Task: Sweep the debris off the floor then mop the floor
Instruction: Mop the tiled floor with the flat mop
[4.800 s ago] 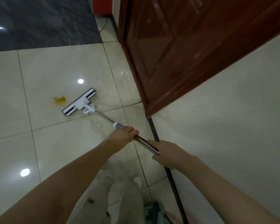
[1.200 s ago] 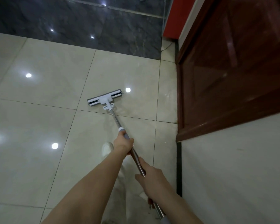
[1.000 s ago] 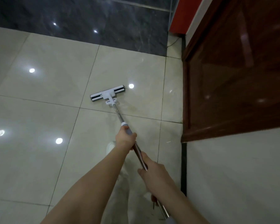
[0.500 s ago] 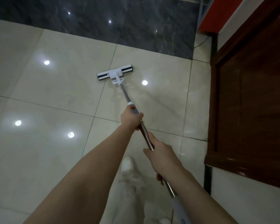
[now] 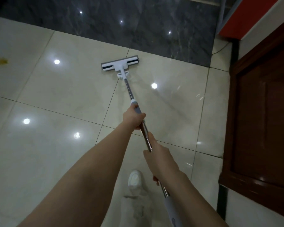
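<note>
A flat mop with a white and grey head (image 5: 120,65) lies on the glossy cream floor tiles (image 5: 69,89), close to the edge of the dark marble strip. Its metal pole (image 5: 129,92) slants back toward me. My left hand (image 5: 134,117) grips the pole at the grey collar. My right hand (image 5: 159,159) grips the pole lower down, nearer my body. A small yellow-brown stain or scrap (image 5: 1,61) sits on the tiles at the far left, well away from the mop head.
A dark grey marble floor strip (image 5: 138,23) runs along the top. A brown wooden door (image 5: 261,120) stands at the right, with a red panel (image 5: 246,15) above it and a thin cable (image 5: 220,49) nearby. My white shoe (image 5: 135,179) is below the hands.
The mop head has slid forward across the tiles toward the dark marble strip, and both hands followed with the pole. The yellow-brown mark has come into view at the far left.
</note>
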`<state>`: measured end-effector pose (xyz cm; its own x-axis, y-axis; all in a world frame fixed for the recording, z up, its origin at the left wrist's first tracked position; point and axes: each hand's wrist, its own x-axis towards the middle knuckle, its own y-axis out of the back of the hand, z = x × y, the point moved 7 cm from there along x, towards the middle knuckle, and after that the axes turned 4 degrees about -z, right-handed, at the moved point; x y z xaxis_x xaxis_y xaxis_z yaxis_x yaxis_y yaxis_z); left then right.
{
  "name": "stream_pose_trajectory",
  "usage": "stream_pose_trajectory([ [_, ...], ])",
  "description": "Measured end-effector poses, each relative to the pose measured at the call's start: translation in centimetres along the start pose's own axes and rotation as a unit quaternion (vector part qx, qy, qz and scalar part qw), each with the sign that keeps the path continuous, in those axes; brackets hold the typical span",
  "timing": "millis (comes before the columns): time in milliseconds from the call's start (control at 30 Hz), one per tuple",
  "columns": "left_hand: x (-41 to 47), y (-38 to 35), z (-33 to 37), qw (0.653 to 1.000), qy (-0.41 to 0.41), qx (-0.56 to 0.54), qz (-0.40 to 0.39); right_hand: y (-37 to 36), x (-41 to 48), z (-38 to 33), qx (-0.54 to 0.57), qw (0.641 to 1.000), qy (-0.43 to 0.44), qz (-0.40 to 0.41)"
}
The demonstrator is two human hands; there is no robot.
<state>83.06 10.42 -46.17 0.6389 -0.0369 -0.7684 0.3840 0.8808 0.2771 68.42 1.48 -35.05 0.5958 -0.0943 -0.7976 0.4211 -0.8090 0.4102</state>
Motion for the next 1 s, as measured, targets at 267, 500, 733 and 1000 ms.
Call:
stream_pose_trajectory([
  [267, -11.5, -8.0, -7.3, 0.999, 0.027, 0.012, -0.017, -2.3, -10.5, 10.9, -0.04, 0.999, -0.006, 0.004],
  [500, -24.8, -16.3, -16.4, 0.998, 0.046, -0.015, -0.045, -5.7, -23.1, 22.6, -0.06, 0.998, -0.001, -0.016],
  [733, -34.3, -23.4, -23.4, 0.994, 0.081, -0.031, -0.072, -7.1, -33.4, 30.9, -0.077, 0.997, 0.002, -0.032],
  [1000, -38.8, -25.8, -26.9, 0.987, 0.11, -0.035, -0.116, -8.4, -39.1, 33.7, -0.104, 0.994, -0.011, -0.03],
])
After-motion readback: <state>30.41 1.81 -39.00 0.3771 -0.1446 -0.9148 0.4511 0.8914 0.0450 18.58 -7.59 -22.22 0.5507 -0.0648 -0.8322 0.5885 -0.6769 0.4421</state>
